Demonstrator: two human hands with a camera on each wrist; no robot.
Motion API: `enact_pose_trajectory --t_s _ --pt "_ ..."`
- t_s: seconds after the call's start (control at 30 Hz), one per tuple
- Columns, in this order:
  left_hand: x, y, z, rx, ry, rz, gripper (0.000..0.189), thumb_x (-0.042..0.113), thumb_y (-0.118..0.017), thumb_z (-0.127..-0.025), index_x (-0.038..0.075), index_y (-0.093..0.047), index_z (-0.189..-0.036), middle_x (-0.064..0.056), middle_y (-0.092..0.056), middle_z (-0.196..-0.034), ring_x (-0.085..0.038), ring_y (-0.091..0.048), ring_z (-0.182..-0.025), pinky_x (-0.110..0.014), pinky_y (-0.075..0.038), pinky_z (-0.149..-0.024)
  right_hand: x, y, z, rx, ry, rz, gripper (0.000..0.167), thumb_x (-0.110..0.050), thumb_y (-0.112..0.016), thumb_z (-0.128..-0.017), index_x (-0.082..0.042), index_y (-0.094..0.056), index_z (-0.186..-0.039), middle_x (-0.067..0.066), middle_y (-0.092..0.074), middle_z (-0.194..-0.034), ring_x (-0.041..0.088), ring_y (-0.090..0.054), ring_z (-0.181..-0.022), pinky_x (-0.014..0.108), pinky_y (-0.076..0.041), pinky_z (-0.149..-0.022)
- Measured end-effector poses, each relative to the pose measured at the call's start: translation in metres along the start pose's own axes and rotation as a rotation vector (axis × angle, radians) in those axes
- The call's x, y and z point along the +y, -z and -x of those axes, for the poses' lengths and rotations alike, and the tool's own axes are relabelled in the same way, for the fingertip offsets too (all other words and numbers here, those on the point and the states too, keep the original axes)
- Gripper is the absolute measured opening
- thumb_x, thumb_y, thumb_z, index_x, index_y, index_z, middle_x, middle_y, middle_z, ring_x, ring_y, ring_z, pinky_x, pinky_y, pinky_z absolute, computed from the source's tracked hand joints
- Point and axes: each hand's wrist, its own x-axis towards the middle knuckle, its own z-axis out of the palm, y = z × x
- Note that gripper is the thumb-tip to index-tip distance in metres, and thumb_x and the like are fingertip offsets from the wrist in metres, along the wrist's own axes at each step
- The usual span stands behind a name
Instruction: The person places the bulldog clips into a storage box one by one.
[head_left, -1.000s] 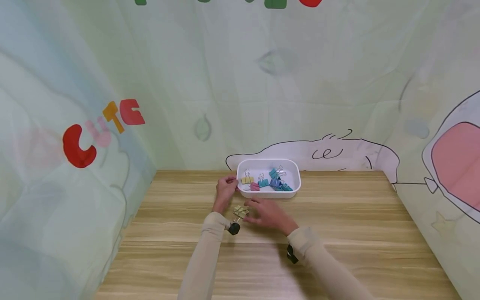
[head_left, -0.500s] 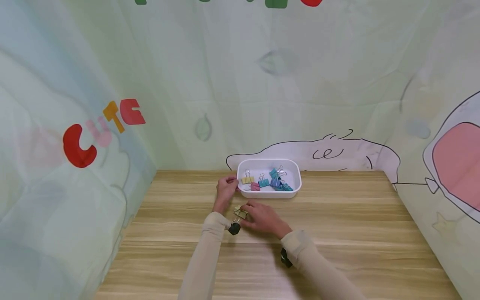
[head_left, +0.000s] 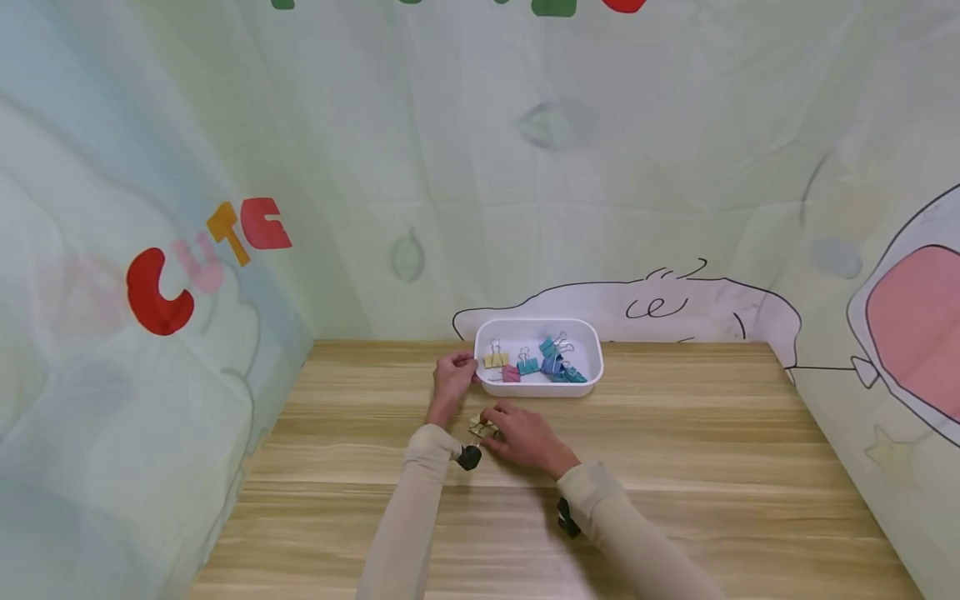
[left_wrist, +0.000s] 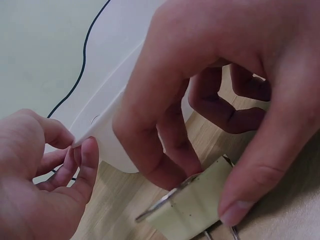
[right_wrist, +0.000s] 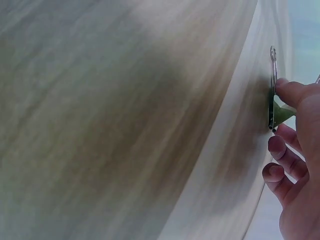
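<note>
My left hand (head_left: 452, 377) pinches the left end of a white plastic tray (head_left: 540, 390) by its rim; the left wrist view shows thumb and fingertips meeting on the tray's edge (left_wrist: 111, 131). Just in front of the tray, my right hand (head_left: 527, 435) grips a pale yellow binder clip (head_left: 480, 427) between thumb and fingers. Seen from the left wrist, that clip (left_wrist: 187, 212) has the right thumb on one side and a fingertip on the other. In the right wrist view its green-looking side (right_wrist: 282, 114) shows between thumb and fingers.
Inside the tray lie a yellow binder clip (head_left: 495, 360), a pink one (head_left: 511, 374), a teal one (head_left: 527, 366) and a blue and teal cluster (head_left: 555, 364). A printed curtain (head_left: 570, 208) stands behind the wooden table (head_left: 712, 450).
My right hand has moved slightly left, and its thumb and fingers have closed on the yellow binder clip. The left hand and the tray have stayed in place.
</note>
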Motion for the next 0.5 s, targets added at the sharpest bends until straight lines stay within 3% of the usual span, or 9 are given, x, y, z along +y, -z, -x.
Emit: enact_pose_trajectory --t_s 0.5 --pt "0.0008 0.0004 0.0006 0.006 -0.016 -0.026 0.03 -0.002 -0.06 -0.095 -0.016 -0.065 -0.121 -0.031 -0.068 -0.112 -0.019 -0.063 -0.073 -0.036 -0.064 -0.073 -0.0009 -0.0021 0.0046 -0.013 0.017 0.007 0.028 -0.025 -0.076 -0.095 -0.017 -0.066 -0.12 0.004 -0.068 -0.112 0.019 -0.067 -0.086 0.031 -0.059 -0.07"
